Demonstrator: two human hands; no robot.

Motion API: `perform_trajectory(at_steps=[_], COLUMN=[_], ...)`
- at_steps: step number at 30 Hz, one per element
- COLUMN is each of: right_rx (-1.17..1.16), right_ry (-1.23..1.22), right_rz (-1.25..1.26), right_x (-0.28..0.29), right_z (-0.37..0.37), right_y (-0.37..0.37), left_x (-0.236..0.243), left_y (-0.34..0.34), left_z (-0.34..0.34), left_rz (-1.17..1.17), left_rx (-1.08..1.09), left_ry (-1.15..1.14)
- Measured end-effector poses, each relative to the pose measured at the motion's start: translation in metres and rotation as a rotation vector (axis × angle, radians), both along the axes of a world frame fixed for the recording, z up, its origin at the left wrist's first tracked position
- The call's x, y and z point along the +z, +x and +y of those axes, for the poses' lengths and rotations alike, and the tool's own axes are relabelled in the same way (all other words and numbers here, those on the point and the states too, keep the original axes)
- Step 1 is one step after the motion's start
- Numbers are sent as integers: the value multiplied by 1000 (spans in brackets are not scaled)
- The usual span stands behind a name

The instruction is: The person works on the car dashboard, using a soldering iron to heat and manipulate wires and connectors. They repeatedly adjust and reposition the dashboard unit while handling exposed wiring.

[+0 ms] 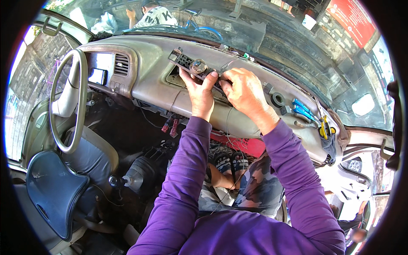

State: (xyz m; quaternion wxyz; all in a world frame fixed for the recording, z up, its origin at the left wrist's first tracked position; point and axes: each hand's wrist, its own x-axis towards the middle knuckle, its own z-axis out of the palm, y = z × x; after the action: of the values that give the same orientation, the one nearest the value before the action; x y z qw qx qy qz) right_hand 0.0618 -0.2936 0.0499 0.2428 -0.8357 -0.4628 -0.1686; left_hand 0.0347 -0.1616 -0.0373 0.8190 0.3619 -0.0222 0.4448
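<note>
A long black plastic unit is gripped by the left hand over a dark opening in the dull grey-beige plastic dashboard. The right hand's fingers are closed together at its right end (what is pinched there cannot be told).

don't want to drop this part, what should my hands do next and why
Perhaps firm up the left hand on the dark panel: it is held at the dashboard opening, while the right hand works near its right end.
</note>
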Motion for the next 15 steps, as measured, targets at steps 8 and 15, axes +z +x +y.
perform_trajectory(at_steps=[8,15], right_rx=[-3,14], right_ry=[47,38], right_rz=[18,-55], right_x=[0,-3], right_z=[1,1], right_y=[-1,0], left_x=[-2,-1], left_y=[1,0], left_z=[0,0], left_rz=[2,1], left_rx=[2,-12], left_ry=[8,-3])
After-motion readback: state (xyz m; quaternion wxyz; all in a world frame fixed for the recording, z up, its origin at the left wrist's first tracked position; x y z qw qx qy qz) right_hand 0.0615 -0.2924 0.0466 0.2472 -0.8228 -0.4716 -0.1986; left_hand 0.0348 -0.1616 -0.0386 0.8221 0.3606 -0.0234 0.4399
